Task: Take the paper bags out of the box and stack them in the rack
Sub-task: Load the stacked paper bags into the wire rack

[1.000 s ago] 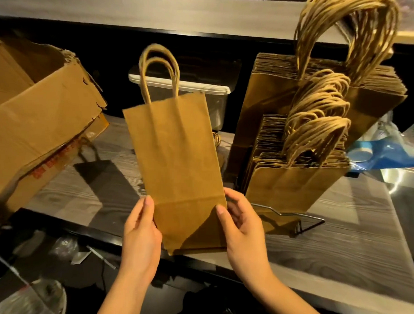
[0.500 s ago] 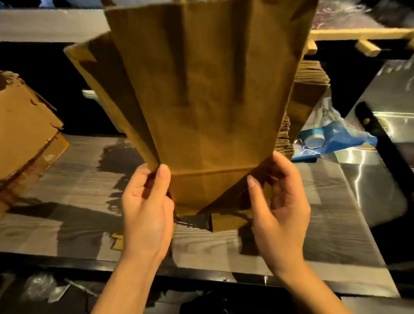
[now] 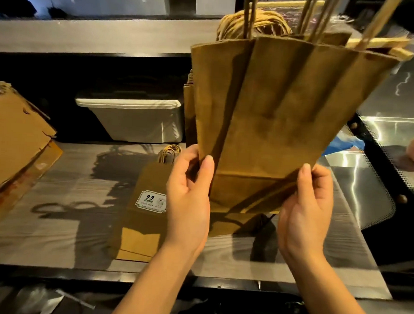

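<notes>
I hold a small bundle of flat brown paper bags upright, handles up, above the counter. My left hand pinches the bundle's lower left corner and my right hand grips its lower right corner. Behind the bundle the stacked bags in the rack show only their twisted handles; the rack itself is hidden. One more paper bag with a white "9.9" sticker lies flat on the counter to the left of my left hand. The cardboard box stands at the left edge.
A grey wood-grain counter runs across the view. A metal bin with a white rim sits at the back under a shelf. A shiny steel surface and blue packaging lie to the right.
The bundle of bags has shifted right, uncovering the stickered bag lying on the counter. Both hands keep their grip on the lower corners.
</notes>
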`<state>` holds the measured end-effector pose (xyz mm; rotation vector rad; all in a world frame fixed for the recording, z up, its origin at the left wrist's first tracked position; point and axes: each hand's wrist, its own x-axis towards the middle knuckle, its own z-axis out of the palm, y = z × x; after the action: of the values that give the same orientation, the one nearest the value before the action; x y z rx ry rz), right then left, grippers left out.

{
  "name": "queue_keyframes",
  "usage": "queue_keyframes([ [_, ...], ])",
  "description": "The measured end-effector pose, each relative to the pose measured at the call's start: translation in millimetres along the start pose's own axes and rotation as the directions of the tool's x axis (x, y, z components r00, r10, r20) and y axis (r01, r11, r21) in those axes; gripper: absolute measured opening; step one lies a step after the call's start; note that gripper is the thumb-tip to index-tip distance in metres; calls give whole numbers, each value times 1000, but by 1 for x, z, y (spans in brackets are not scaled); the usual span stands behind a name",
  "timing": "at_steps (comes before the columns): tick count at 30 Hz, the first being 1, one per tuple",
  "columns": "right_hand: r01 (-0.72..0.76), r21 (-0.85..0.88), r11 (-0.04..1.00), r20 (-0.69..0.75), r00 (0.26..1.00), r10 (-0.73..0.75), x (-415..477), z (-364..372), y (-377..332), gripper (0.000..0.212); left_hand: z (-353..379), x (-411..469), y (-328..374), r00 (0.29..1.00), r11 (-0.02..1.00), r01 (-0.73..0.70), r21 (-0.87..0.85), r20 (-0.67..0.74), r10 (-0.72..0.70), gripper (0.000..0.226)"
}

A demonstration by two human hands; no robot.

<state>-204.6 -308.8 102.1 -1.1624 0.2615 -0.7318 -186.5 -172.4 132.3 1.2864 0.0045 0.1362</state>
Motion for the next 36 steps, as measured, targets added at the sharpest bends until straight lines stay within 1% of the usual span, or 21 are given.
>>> queue_keyframes([
  [2,10,33,999,-31,999,-9,3,-8,1,9,1,3,-1,998,999,-35,3,-50,35,21],
  [5,40,26,999,-101,994,-37,7,-19,5,17,2,7,-2,993,996,-88,8,-73,88,14],
  [9,54,16,998,-155,987,-50,7,-29,12,28,1,15,-9,993,997,-49,-57,-107,42,11],
  [12,37,10,999,-171,985,-35,5,-33,16,20,3,23,-11,991,995,-90,-38,-98,86,14],
  [15,23,-3,1000,-176,984,-24,0,-36,21,15,7,26,-13,979,980,-190,62,-62,194,18],
  [17,11,-16,1000,-183,983,-14,-4,-36,24,11,7,24,-18,966,951,-247,186,-35,257,29],
  [19,-6,-43,999,-190,982,-2,-7,-36,30,14,4,22,-28,960,928,-264,264,-26,280,36],
  [22,-43,-58,997,-193,981,31,-10,-36,37,14,-2,17,-43,969,940,-219,262,-53,241,46],
  [24,-62,-50,997,-199,979,51,-12,-36,41,20,-5,14,-48,974,948,-196,249,-64,219,58],
  [26,-77,-46,996,-220,973,65,-14,-36,44,24,-6,11,-49,972,942,-204,267,-60,227,66],
  [29,-97,-27,995,-260,962,87,-13,-32,46,27,-7,6,-54,975,941,-187,282,-62,213,71],
  [32,-102,-12,995,-281,955,94,-12,-30,46,27,-9,-1,-61,989,974,-114,195,-76,130,69],
  [33,-106,-13,994,-283,954,98,-12,-29,46,28,-11,-2,-62,991,976,-98,192,-70,113,70],
  [35,-119,-5,993,-280,953,113,-11,-29,47,28,-13,-4,-62,992,967,-107,230,-38,119,72],
  [36,-122,3,992,-274,954,118,-11,-29,47,28,-14,-4,-61,989,954,-142,263,-10,150,69],
])
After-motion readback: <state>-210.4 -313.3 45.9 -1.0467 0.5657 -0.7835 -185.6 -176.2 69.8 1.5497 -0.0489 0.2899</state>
